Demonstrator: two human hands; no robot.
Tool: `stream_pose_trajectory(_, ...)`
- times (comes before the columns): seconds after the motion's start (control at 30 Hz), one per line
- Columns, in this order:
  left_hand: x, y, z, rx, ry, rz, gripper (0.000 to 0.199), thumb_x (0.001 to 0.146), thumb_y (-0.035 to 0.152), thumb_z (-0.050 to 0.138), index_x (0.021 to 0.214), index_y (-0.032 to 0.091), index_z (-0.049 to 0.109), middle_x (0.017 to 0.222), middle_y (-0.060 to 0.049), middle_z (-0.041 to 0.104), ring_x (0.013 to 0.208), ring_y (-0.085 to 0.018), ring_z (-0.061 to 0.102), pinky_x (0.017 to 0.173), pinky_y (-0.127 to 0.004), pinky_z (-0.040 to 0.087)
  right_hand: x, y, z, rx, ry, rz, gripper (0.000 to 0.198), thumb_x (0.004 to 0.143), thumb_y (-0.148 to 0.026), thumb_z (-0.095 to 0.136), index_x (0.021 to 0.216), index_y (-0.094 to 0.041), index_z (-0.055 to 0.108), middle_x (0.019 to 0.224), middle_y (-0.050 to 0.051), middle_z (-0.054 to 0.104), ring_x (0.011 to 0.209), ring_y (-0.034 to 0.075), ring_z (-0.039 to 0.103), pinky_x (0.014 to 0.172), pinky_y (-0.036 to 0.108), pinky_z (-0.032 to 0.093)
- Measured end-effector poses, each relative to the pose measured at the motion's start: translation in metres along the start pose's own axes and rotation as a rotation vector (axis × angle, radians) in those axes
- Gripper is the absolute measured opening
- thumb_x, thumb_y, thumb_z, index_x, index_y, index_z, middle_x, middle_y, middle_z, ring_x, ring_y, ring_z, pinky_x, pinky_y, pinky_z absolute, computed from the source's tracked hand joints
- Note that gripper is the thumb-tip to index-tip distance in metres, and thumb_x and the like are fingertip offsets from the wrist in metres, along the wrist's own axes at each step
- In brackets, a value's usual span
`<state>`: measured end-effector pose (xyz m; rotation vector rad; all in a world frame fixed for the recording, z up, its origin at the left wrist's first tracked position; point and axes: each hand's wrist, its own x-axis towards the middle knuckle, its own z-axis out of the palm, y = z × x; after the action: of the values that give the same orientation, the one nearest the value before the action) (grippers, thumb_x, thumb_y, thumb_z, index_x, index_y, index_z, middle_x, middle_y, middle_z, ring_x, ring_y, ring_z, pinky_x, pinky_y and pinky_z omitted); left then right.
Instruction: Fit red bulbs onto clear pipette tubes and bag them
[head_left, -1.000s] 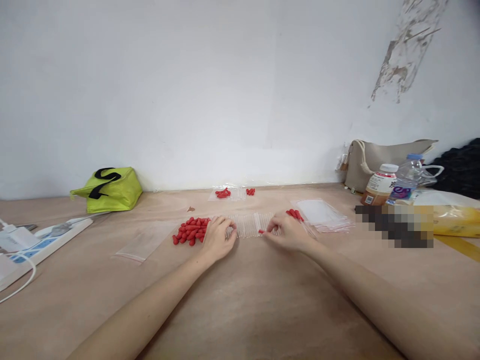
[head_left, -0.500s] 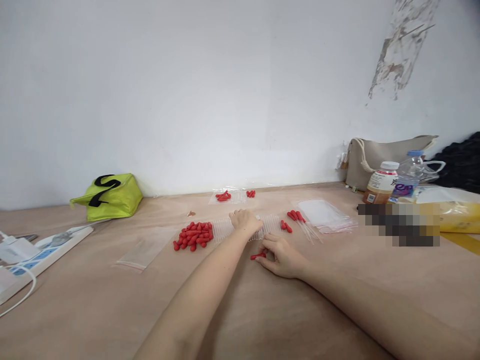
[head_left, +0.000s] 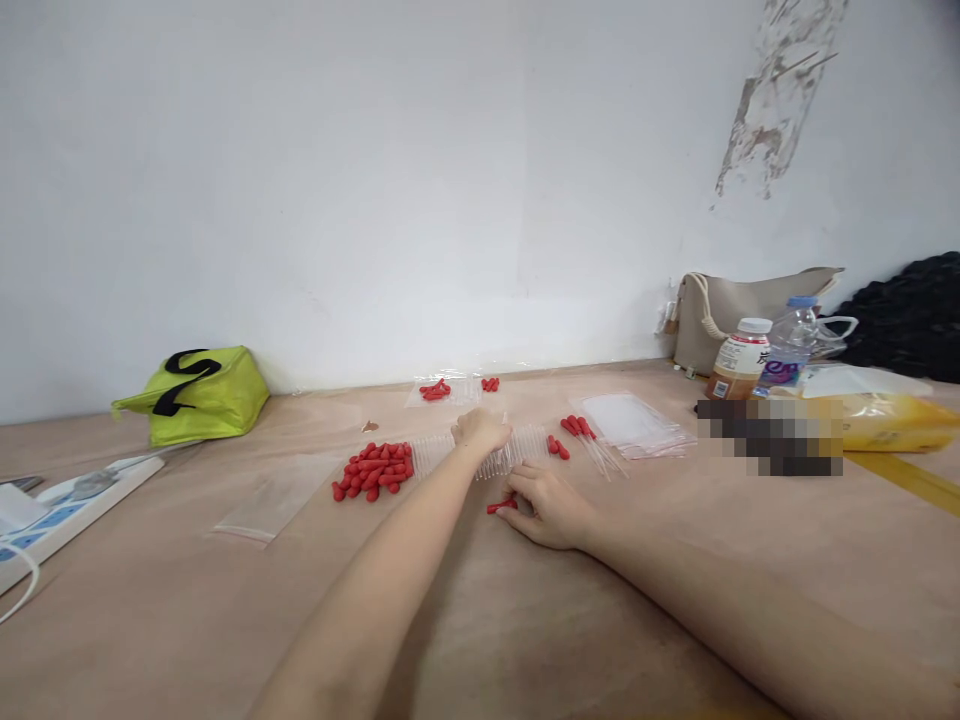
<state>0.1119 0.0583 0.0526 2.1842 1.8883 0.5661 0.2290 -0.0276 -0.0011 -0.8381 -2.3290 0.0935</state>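
My left hand is closed over the row of clear glass dropper tubes. A thin clear sliver beside its fingertips looks like a glass tube in its pinch; the fingers partly hide it. Lower and to the right, my right hand pinches a red rubber bulb just above the table. Left of the row lies a heap of red rubber bulbs. A few more loose bulbs lie at its right end. Several droppers with red bulbs fitted lie farther right.
Clear zip bags are stacked at right, with a single bag at left. Bagged red bulbs sit by the wall. Around the edges are a power strip, a green bag, bottles and a yellow packet.
The whole view has shifted slightly, so things appear farther left. My left hand stays over the tubes and my right hand keeps its pinch on the red bulb.
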Motion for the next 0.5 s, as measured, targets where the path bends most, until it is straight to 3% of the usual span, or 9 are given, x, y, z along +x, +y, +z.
stream_pose_trajectory(0.07,-0.015,-0.008,-0.013,-0.019,0.053,0.098,0.023,0.078,0.033,0.054,0.069,0.013,0.059,0.075,-0.007,0.061,0.079,-0.023,0.056,0.067,-0.032,0.043,0.000,-0.002,-0.001,-0.034,0.000,-0.012,0.005,0.076,-0.022,0.053,0.072,-0.019,0.053,0.069,0.002,0.055,0.069,0.016,0.049,0.065,0.029,0.038)
stream_pose_trajectory(0.17,-0.048,-0.032,-0.027,-0.059,0.150,0.266,0.018,0.081,0.032,0.048,0.080,0.016,0.055,0.084,-0.004,0.060,0.083,-0.019,0.054,0.072,-0.030,0.041,-0.001,-0.001,0.000,0.007,0.041,0.060,0.005,0.077,-0.022,0.051,0.073,-0.019,0.052,0.072,0.003,0.055,0.070,0.016,0.050,0.064,0.028,0.038)
stream_pose_trajectory(0.27,-0.080,-0.064,-0.026,-0.161,0.149,0.492,0.014,0.086,0.028,0.042,0.082,0.018,0.050,0.071,0.001,0.057,0.065,-0.014,0.053,0.060,-0.025,0.040,-0.002,0.004,0.003,0.107,0.109,0.197,0.004,0.078,-0.021,0.049,0.075,-0.018,0.051,0.071,0.003,0.054,0.066,0.014,0.050,0.059,0.026,0.040)
stream_pose_trajectory(0.37,-0.097,-0.087,-0.016,-0.223,0.209,0.532,0.011,0.086,0.026,0.043,0.083,0.019,0.051,0.075,0.000,0.059,0.070,-0.014,0.055,0.063,-0.025,0.042,-0.001,0.006,0.005,0.174,0.153,0.246,0.011,0.078,-0.020,0.049,0.088,-0.018,0.053,0.076,0.003,0.055,0.067,0.014,0.051,0.062,0.027,0.042)
stream_pose_trajectory(0.5,-0.098,-0.095,-0.005,-0.236,0.196,0.620,0.016,0.088,0.021,0.038,0.092,0.019,0.053,0.089,-0.004,0.059,0.083,-0.016,0.055,0.074,-0.028,0.043,0.002,0.004,0.004,0.250,0.125,0.185,0.020,0.081,-0.018,0.044,0.096,-0.020,0.057,0.087,0.005,0.054,0.078,0.014,0.053,0.071,0.028,0.044)
